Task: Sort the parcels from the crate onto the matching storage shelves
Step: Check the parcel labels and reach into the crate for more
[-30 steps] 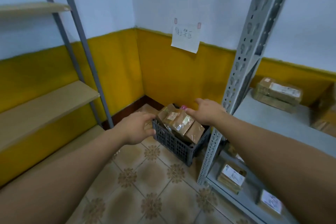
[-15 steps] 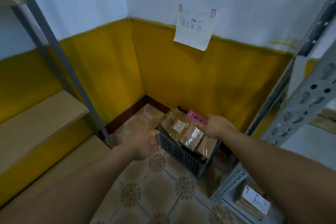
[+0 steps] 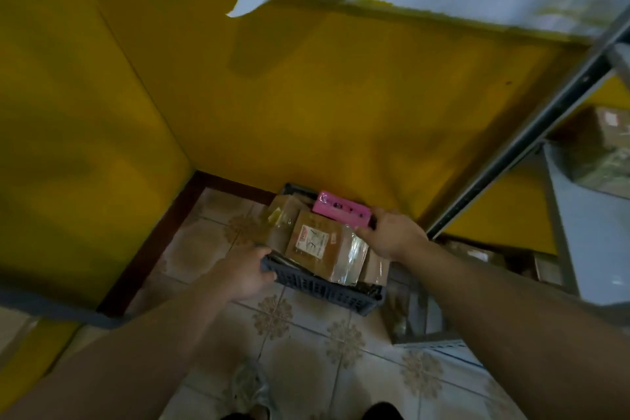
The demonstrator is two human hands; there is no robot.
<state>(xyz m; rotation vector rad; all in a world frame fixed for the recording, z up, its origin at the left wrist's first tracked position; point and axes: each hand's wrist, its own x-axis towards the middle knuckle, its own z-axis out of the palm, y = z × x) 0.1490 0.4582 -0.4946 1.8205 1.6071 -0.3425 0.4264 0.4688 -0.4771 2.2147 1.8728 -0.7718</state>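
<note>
Reaching down into the corner, both hands are at the crate [image 3: 325,288], a dark slatted plastic one standing on the tiled floor [image 3: 306,344] and packed with parcels. The left hand [image 3: 245,274] has its grip curled over the crate's near-left rim, fingers hooked inside and thumb outside. The right hand [image 3: 392,235] sits at the crate's far-right corner. Its thumb lies along the edge of the labelled brown parcel [image 3: 322,245] and its fingers touch the right end of the pink box [image 3: 342,210]. Whether that grip is closed on the box or on the rim beneath is hidden by the back of the hand.

The pink box lies flat on top at the far side of the crate, its long axis running along the far rim with the near end pointing at the right hand. That hand is plainly the nearer one, so I judge the pick would be a short pull toward the crate's right.

Compared with half a second ago, the left hand has moved from just short of the crate onto its rim. The view has dropped closer, so the metal shelving upright [image 3: 511,153] now crosses right of the crate. The right hand has stayed at the pink box's end.
</note>
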